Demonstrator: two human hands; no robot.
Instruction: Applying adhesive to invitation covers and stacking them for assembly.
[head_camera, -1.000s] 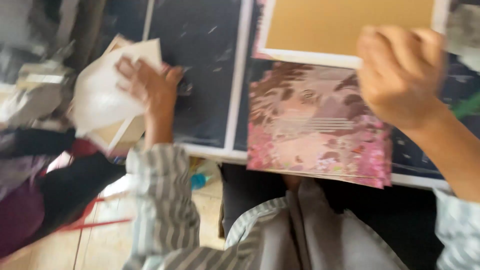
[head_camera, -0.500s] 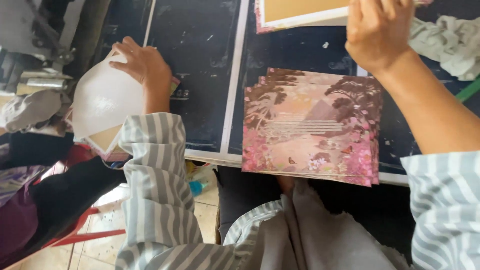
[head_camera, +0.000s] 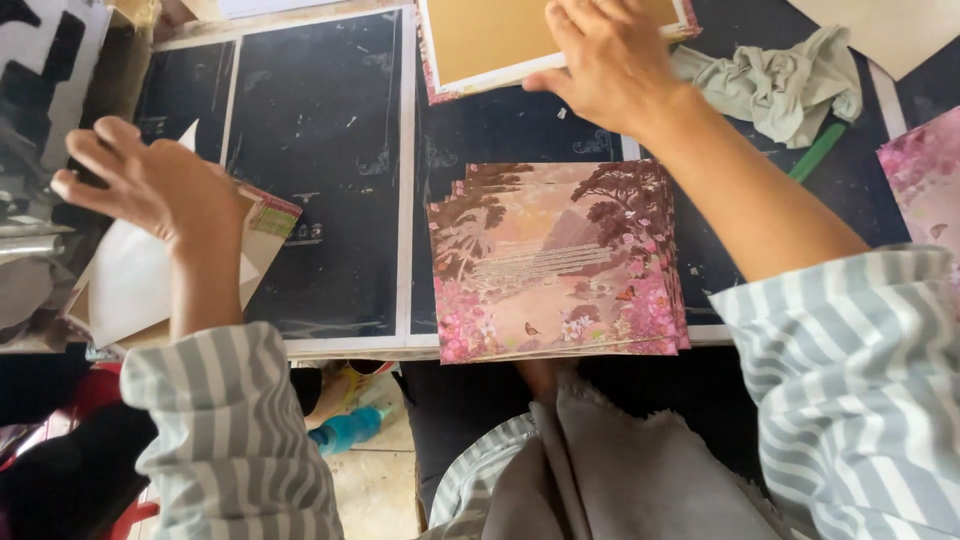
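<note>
1. At the far left edge of the dark table (head_camera: 320, 150), the left hand (head_camera: 150, 185) lies with fingers spread loosely and curled over a white sheet (head_camera: 130, 285). The palm rests on the sheet's upper part, and the sheet overhangs the near left corner of the table. Whether the thumb pinches the edge cannot be told from here.
2. The white sheet lies on top of a card with a patterned border (head_camera: 270, 215), of which only a corner shows to the right of the wrist. Both look thin and light, stiff enough to keep flat but easy to crease, so the bare edge or a corner seems the best place to take hold.
3. In the middle, at the near edge of the table, lies a stack of printed cards (head_camera: 555, 260) with a pink landscape of trees and flowers, slightly fanned. No hand touches it.
4. Farther back, the right hand (head_camera: 610, 65) presses flat, fingers together, on a brown board with a white rim (head_camera: 500, 35). It looks rigid and smooth and would likely slide under a flat palm.
5. To the right lie a crumpled pale green cloth (head_camera: 785, 85), a green stick (head_camera: 818, 152) just beside it, and another pink card (head_camera: 925, 175) at the right edge.
</note>
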